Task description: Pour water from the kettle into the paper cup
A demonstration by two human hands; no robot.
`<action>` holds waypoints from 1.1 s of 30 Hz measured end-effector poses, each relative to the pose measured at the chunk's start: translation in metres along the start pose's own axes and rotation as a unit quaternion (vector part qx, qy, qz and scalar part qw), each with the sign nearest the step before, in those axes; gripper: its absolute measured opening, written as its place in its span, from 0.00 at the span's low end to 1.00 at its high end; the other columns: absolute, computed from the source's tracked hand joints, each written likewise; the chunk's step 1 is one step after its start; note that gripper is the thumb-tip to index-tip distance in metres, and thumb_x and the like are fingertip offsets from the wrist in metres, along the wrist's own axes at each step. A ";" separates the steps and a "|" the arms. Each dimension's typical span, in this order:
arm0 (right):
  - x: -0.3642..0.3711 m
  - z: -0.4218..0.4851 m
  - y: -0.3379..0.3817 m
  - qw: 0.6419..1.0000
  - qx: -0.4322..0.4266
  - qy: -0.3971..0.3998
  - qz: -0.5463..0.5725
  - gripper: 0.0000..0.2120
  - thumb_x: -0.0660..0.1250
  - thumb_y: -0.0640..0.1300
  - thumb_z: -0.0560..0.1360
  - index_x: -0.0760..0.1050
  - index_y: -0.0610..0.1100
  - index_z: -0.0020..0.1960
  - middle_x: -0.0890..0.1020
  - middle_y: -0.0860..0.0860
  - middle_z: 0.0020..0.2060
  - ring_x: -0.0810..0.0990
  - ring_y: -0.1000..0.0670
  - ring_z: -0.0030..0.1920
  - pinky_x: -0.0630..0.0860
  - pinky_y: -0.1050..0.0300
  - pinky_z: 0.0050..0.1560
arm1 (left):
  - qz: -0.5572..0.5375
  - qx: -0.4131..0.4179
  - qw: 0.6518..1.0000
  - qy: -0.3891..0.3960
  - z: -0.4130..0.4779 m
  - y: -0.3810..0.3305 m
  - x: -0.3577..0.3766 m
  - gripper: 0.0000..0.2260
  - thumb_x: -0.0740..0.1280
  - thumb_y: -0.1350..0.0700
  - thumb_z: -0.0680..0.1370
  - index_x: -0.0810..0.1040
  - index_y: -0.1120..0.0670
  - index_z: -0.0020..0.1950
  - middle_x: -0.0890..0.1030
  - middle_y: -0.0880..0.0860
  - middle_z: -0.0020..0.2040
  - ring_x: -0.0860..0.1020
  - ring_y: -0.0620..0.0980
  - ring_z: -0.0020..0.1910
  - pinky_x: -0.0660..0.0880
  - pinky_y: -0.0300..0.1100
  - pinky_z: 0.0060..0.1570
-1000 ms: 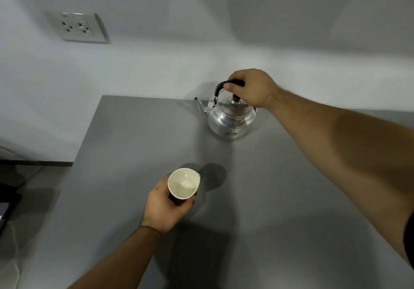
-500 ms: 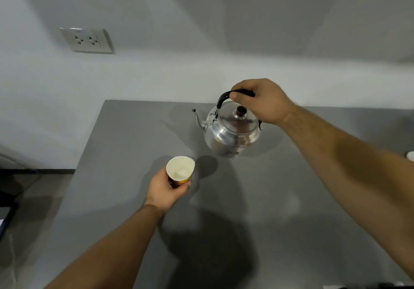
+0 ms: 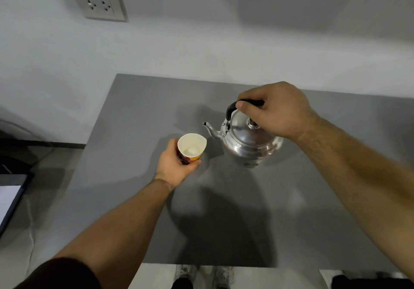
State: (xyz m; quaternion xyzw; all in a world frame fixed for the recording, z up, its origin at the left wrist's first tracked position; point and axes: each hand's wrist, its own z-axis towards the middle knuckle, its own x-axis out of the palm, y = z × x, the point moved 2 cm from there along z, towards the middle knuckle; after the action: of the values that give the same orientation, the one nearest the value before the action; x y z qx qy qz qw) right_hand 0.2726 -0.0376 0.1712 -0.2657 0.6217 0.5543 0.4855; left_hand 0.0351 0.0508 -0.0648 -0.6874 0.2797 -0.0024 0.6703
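Note:
A shiny metal kettle (image 3: 248,141) with a black handle hangs above the grey table (image 3: 134,113), held upright from above by my right hand (image 3: 276,109), which is wrapped around the handle. Its spout points left and ends just right of the rim of a paper cup (image 3: 192,146). The cup is white inside with a red and yellow wall, and my left hand (image 3: 175,164) grips it from the left and below. No water is seen leaving the spout. Whether the cup rests on the table is unclear.
A white wall with a double socket (image 3: 99,5) stands behind the table. The table's left edge runs near the cup, with floor and a dark-framed white panel (image 3: 9,199) beyond. Shoes (image 3: 202,274) show below the near edge.
The kettle has been lifted off the table and carried nearer and left, toward the cup. My left hand has kept hold of the cup. The camera has tilted further down.

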 end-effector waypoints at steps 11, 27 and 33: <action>0.021 0.005 0.033 0.980 -0.087 0.077 -0.160 0.16 0.60 0.61 0.80 0.86 0.60 0.56 0.87 0.56 0.41 0.83 0.46 0.47 0.81 0.49 0.47 | 0.025 0.016 1.000 -0.001 0.001 -0.003 0.000 0.25 0.83 0.53 0.65 0.75 0.46 0.56 0.82 0.36 0.47 0.79 0.25 0.45 0.70 0.21 0.40; 0.013 0.013 0.078 0.937 -0.157 0.094 -0.299 0.18 0.61 0.53 0.81 0.85 0.48 0.42 0.79 0.50 0.31 0.78 0.45 0.36 0.62 0.58 0.32 | 0.042 0.033 0.999 0.000 0.002 0.003 0.001 0.28 0.82 0.49 0.63 0.75 0.45 0.59 0.81 0.35 0.48 0.77 0.25 0.47 0.70 0.21 0.42; 0.015 0.015 0.082 0.929 -0.172 0.104 -0.310 0.18 0.61 0.53 0.81 0.84 0.46 0.41 0.76 0.50 0.29 0.74 0.47 0.32 0.59 0.58 0.31 | 0.043 0.030 0.999 0.000 0.003 0.003 0.001 0.28 0.82 0.47 0.63 0.75 0.45 0.60 0.80 0.34 0.48 0.78 0.25 0.46 0.70 0.21 0.41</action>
State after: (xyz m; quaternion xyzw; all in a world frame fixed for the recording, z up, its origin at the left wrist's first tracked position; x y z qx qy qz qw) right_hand 0.2003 0.0002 0.1939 -0.5810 0.4507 0.4441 0.5120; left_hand 0.0362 0.0534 -0.0678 -0.6545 0.3088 0.0180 0.6899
